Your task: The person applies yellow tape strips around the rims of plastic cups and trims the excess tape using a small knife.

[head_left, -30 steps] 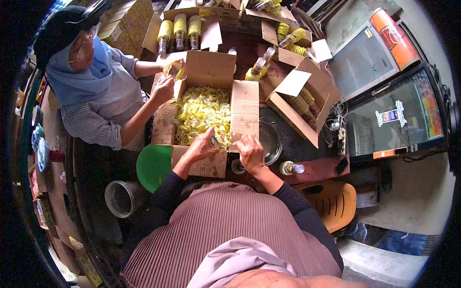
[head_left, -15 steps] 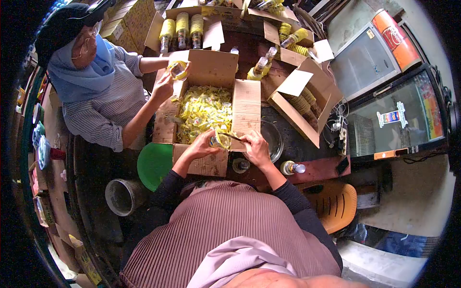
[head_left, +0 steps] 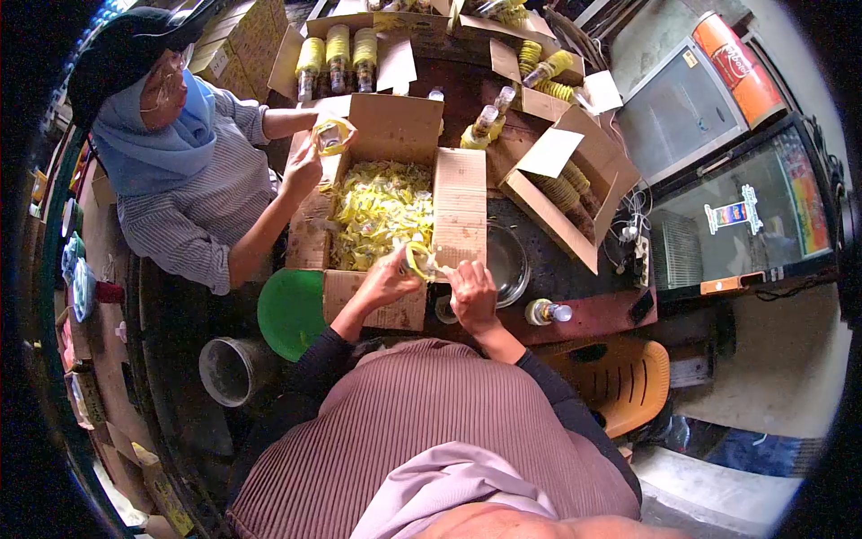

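Observation:
My left hand [head_left: 388, 280] is closed round a clear plastic cup with a yellow rim [head_left: 417, 259], held tilted over the near edge of a cardboard box. My right hand [head_left: 473, 292] is beside the cup, fingers closed on a thin blade-like tool [head_left: 441, 273], mostly hidden by the fingers. Below and beyond the cup, the open cardboard box [head_left: 460, 193] holds a heap of yellow and pale scraps [head_left: 382, 211]. A small stack of clear cups [head_left: 547, 313] lies to the right of my right hand.
At left, a co-worker [head_left: 193, 180] holds another yellow-rimmed cup [head_left: 331, 135] over the box. A round clear bowl [head_left: 515, 292], a green basin [head_left: 292, 313] and a grey bucket [head_left: 229, 370] are near me. Boxes of stacked cups [head_left: 338, 49] stand behind; an orange chair [head_left: 633, 386] is at right.
My right hand has moved slightly down and left, closer to the cup. The cup has turned in my left hand, and the dark tool seen earlier is now mostly hidden.

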`<state>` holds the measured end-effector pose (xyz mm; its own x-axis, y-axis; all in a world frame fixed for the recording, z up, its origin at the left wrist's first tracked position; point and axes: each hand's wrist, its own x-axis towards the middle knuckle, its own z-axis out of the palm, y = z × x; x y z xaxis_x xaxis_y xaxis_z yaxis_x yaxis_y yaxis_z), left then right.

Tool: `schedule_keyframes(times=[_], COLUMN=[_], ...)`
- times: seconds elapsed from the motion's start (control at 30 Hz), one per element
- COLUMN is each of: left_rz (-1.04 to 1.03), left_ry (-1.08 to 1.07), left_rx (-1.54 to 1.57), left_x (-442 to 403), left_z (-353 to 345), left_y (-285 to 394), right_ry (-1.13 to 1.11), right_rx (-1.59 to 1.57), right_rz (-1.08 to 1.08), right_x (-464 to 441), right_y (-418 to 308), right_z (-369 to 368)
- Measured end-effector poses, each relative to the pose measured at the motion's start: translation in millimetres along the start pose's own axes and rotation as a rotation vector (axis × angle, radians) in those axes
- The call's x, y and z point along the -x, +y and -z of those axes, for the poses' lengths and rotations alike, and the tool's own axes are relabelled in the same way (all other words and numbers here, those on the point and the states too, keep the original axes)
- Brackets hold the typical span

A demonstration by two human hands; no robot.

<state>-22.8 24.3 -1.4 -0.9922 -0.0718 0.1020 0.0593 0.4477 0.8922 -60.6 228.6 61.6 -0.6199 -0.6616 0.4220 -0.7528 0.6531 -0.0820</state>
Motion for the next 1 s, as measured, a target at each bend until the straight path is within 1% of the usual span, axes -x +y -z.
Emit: schedule_keyframes(times=[0.07, 0.1, 0.17, 0.23, 0.27, 0.33, 0.37, 0.4, 0.47, 0.5, 0.57, 0.6, 0.67, 0.7, 0.73, 0.77, 0.8, 0.83, 0.87, 0.9, 0.93, 0.97, 1.0], left_rz=[0.03, 0.036, 0.055, 0.13, 0.13, 0.214, 0.228, 0.228, 0.329, 0.329, 0.125, 0.126, 0.188, 0.189, 0.105, 0.02, 0.021, 0.148, 0.275, 0.348, 0.348, 0.329, 0.31], left_ry=[-0.051, -0.055, -0.072, -0.141, -0.143, -0.27, -0.311, -0.31, -0.371, -0.37, -0.246, -0.246, -0.291, -0.292, -0.26, -0.227, -0.227, -0.276, -0.326, -0.372, -0.374, -0.329, -0.283], left_rx=[0.056, 0.151, 0.209, 0.31, 0.309, 0.36, 0.482, 0.483, 0.513, 0.515, 0.297, 0.296, 0.485, 0.486, 0.332, 0.178, 0.179, 0.307, 0.434, 0.468, 0.468, 0.531, 0.593], left_x=[3, 2, 3, 4, 3, 2, 3, 3, 2, 2, 1, 1, -1, -2, -4, -5, -5, -6, -8, -10, -10, -8, -7], left_z=[-3, 0, 6, 13, 16, 18, 18, 19, 23, 22, 20, 18, 11, 13, 15, 18, 23, 29, 31, 32, 30, 28, 27], left_y=[4, 6, 9, 13, 11, 0, -7, -5, -1, 1, 5, -1, -19, -14, -9, -4, 4, 12, 16, 11, 8, 5, 5], right_ry=[0.05, 0.052, 0.028, 0.021, 0.014, 0.006, -0.003, -0.003, -0.022, -0.023, -0.097, -0.097, -0.199, -0.162, -0.163, -0.079, 0.004, 0.028, 0.026, 0.029, 0.033, 0.008, 0.008], right_rx=[-0.016, -0.016, -0.146, -0.137, -0.13, -0.089, -0.045, -0.045, -0.141, -0.141, -0.412, -0.413, -0.616, -0.612, -0.612, -0.421, -0.229, -0.135, -0.133, -0.216, -0.3, -0.356, -0.358], right_rz=[0.032, 0.032, 0.025, 0.048, 0.073, 0.088, 0.106, 0.107, -0.016, -0.014, -0.282, -0.283, -0.435, -0.424, -0.424, -0.283, -0.141, -0.072, -0.075, -0.145, -0.213, -0.268, -0.268], right_x=[1, 0, -1, -4, -4, -2, -2, -1, -1, -3, -8, -9, -9, -10, -10, -9, -10, -9, -10, -12, -14, -15, -15], right_y=[2, 4, 6, 7, 7, 4, 2, 0, -3, -4, -6, -4, 1, 2, 1, 1, 0, -1, -2, -5, -6, -3, 0], right_z=[-8, -9, -11, -9, -9, -9, -9, -12, -20, -20, -20, -21, -25, -24, -22, -19, -15, -15, -16, -18, -18, -24, -29])
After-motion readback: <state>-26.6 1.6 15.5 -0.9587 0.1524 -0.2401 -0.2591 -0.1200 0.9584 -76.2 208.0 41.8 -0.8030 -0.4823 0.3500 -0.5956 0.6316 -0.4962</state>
